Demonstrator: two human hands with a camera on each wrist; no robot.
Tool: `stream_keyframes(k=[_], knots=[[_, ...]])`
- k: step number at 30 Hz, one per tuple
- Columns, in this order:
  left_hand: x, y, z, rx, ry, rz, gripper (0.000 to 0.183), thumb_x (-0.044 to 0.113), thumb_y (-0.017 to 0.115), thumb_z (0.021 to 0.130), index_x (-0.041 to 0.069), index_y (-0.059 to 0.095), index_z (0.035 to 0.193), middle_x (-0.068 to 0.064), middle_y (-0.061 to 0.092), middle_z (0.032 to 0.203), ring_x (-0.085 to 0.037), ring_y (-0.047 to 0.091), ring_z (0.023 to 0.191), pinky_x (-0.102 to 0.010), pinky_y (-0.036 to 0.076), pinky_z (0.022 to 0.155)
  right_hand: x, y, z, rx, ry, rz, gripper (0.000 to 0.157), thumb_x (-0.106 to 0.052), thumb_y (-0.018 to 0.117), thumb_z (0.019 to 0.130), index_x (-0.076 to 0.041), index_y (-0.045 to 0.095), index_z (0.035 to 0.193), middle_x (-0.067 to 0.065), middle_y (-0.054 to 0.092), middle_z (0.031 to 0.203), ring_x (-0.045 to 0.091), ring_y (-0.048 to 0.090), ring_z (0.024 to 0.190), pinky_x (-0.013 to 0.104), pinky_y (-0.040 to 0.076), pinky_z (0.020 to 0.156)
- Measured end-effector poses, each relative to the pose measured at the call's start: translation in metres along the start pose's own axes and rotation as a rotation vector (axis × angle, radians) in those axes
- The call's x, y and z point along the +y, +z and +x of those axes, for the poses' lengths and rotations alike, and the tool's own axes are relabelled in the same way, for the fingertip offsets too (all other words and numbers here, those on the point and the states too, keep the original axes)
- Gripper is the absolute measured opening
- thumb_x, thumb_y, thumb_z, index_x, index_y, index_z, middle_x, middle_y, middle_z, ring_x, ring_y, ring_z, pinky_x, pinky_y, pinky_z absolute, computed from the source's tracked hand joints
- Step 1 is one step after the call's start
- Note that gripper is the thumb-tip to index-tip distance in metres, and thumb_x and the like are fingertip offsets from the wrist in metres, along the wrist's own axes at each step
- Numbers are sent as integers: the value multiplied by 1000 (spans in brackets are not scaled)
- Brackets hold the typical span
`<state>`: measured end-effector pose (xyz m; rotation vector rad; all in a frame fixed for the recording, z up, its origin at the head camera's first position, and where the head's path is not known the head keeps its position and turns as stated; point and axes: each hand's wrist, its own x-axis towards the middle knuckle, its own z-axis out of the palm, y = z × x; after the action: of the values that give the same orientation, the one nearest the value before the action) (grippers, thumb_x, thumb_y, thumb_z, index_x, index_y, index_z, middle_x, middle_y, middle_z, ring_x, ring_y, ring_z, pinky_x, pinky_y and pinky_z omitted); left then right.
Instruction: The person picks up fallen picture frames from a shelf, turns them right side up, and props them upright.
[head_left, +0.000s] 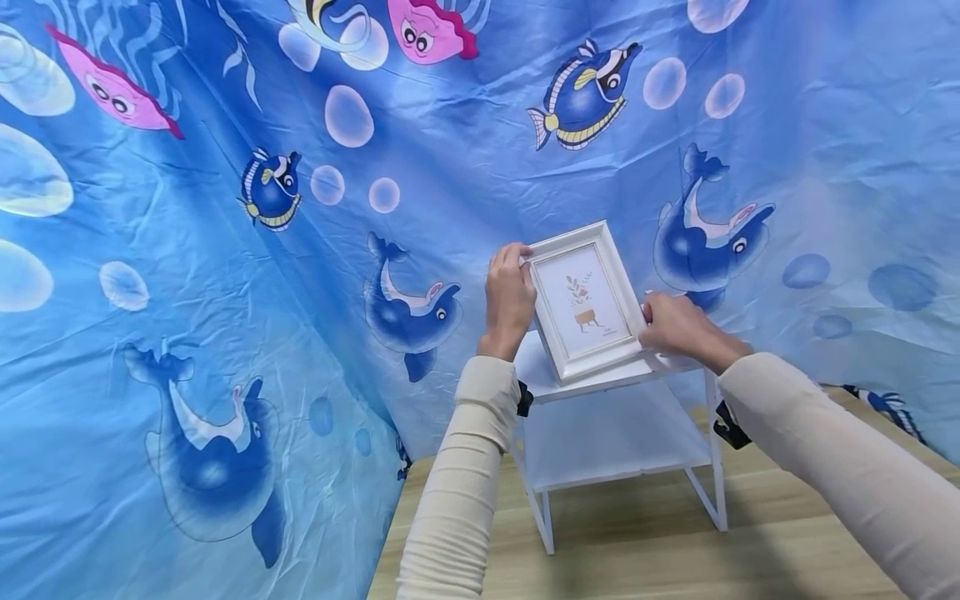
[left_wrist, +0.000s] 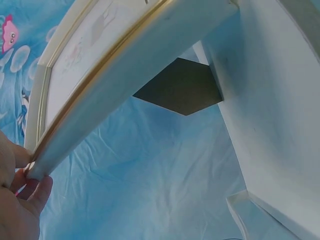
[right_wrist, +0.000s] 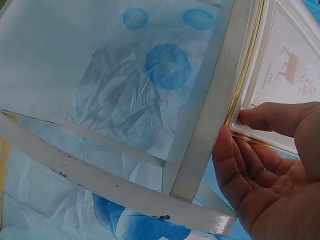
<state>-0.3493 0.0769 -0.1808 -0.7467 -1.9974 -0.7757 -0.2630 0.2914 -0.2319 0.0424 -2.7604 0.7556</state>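
Note:
A white picture frame with a thin gold inner edge leans slightly on a small white side table; its picture shows a potted plant. At the frame's upper left edge, my left hand grips the border, thumb and fingers on either side in the left wrist view. My right hand pinches the lower right edge, its thumb on the front and fingers behind, as the right wrist view shows. Behind the frame a dark flap juts out in the left wrist view.
The side table has a lower shelf and thin white legs. Around it hangs a blue sea-print cloth with wrinkles, close behind the table. Below lies a pale wood-look floor.

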Motion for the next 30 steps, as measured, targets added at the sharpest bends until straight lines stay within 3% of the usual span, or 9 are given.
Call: stream_keyframes(k=[11, 22, 30], knots=[[-1, 1, 3, 15, -19, -55, 22, -2, 55, 98, 0, 56, 119, -17, 64, 118, -30, 62, 111, -37, 54, 90, -4, -3, 0, -6, -2, -9, 13, -2, 62, 78, 2, 54, 87, 11, 54, 76, 25, 54, 69, 31, 42, 59], [-9, -2, 2, 4, -65, -87, 23, -2, 54, 98, -1, 54, 121, -18, 62, 120, -30, 61, 115, -36, 53, 94, -11, 3, -1, -10, -1, 1, 13, -5, 62, 79, -1, 52, 87, 10, 54, 75, 23, 54, 67, 29, 41, 57], [-3, 4, 7, -21, -75, -109, 24, -2, 54, 98, 0, 54, 122, -17, 62, 121, -29, 61, 116, -35, 52, 97, -6, 1, -5, 7, 26, 9, 15, -6, 62, 80, 1, 52, 90, 13, 57, 79, 23, 56, 66, 28, 44, 54]])
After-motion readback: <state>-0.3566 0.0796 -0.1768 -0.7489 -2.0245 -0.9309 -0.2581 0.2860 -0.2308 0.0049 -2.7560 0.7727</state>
